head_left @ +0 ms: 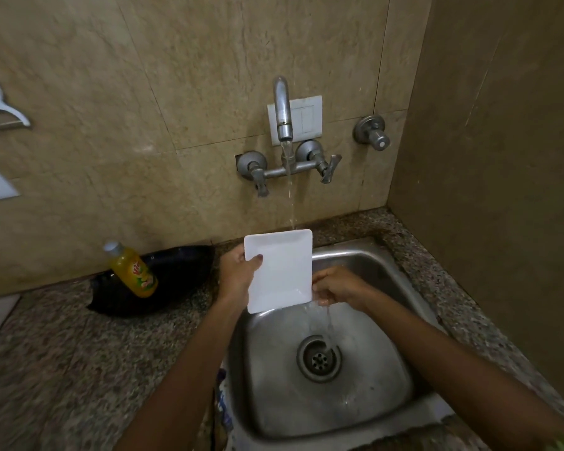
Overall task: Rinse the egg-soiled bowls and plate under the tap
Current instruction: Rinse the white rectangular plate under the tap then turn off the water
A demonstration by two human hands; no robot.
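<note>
While a yellow bottle [133, 271] is leaned against a dark pan [173, 281] on the speckled counter [62, 369] at the left, a square white plate [279, 270] is held tilted over the steel sink [326, 395]. Its left edge is gripped by the left hand [238, 276], thumb laid on the face. Its lower right corner is pinched by the right hand [337, 286], and water is poured from the tap [283, 109] onto the plate's top edge.
</note>
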